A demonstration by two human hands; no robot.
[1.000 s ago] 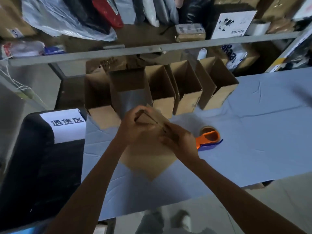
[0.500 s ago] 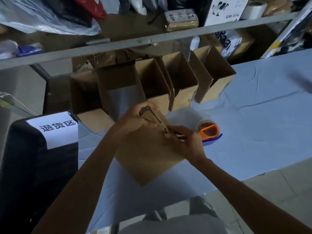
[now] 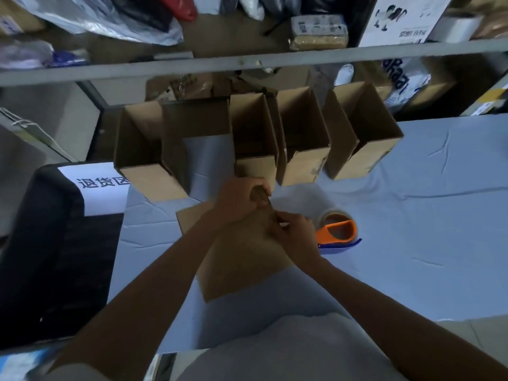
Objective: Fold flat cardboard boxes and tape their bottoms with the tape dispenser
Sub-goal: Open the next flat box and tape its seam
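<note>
A flat brown cardboard box [image 3: 242,265] lies tilted on the blue-covered table [image 3: 412,243] in front of me. My left hand [image 3: 239,196] grips its far top edge, fingers curled over the flaps. My right hand [image 3: 295,233] pinches the same edge just to the right. An orange and blue tape dispenser [image 3: 336,233] with a tape roll lies on the cloth right of my right hand, untouched. Several folded open boxes [image 3: 302,138] stand in a row at the table's back edge.
A black bin [image 3: 49,257] with a white label [image 3: 96,185] stands at the left of the table. A grey shelf rail [image 3: 247,63] crosses above the boxes, with bags and parcels stacked behind it. Bare blue cloth spreads to the right.
The flat box has turned and slid slightly toward me while both hands keep hold of its top edge. The camera has tipped further down and closer.
</note>
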